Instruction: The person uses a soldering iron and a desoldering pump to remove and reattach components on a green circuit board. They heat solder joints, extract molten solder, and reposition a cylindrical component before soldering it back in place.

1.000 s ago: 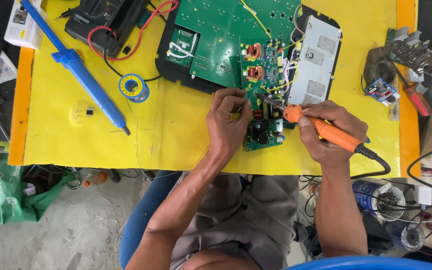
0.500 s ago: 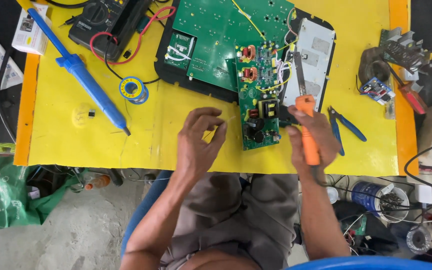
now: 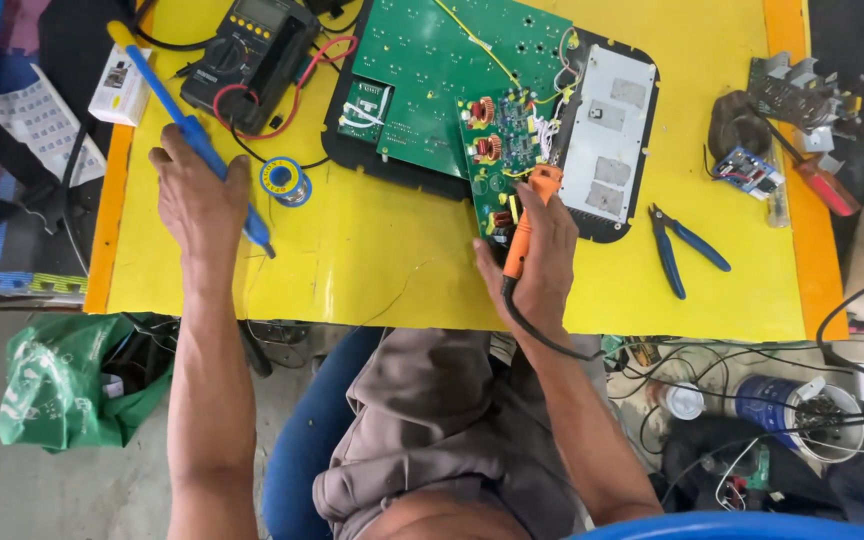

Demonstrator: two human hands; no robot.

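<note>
Nearest the camera, the person's lap in grey-brown cloth sits at six o'clock, with both forearms reaching up onto the yellow table [image 3: 372, 270].

The right hand [image 3: 542, 265], just right of centre, is clenched around an orange soldering iron [image 3: 524, 230]. The iron points toward twelve o'clock, its tip resting on or just above the small green circuit board [image 3: 497, 160], and its black cord trails back past the wrist toward six o'clock.

The left hand [image 3: 197, 200], out at nine o'clock, lies over the blue desoldering pump [image 3: 187, 125], fingers curled around its lower part. The pump slants from eleven o'clock down toward the centre, its tip showing just past the hand. Whether the grip is tight cannot be told.

At the pump tip's one o'clock sits a small spool of solder [image 3: 283, 180]. At three o'clock from the right hand, apart from it, lie blue-handled cutters [image 3: 680, 245] with the handles spread.

Farther off, the large green circuit board [image 3: 442, 70] lies on a black tray [image 3: 347, 150] at twelve o'clock, with a grey metal plate [image 3: 607, 130] on its right side. A black multimeter [image 3: 252, 55] with red and black leads stands at eleven o'clock. At two o'clock lie loose parts and a red-handled screwdriver [image 3: 822, 185].

A green bag [image 3: 62, 385] sits on the floor at eight o'clock.
</note>
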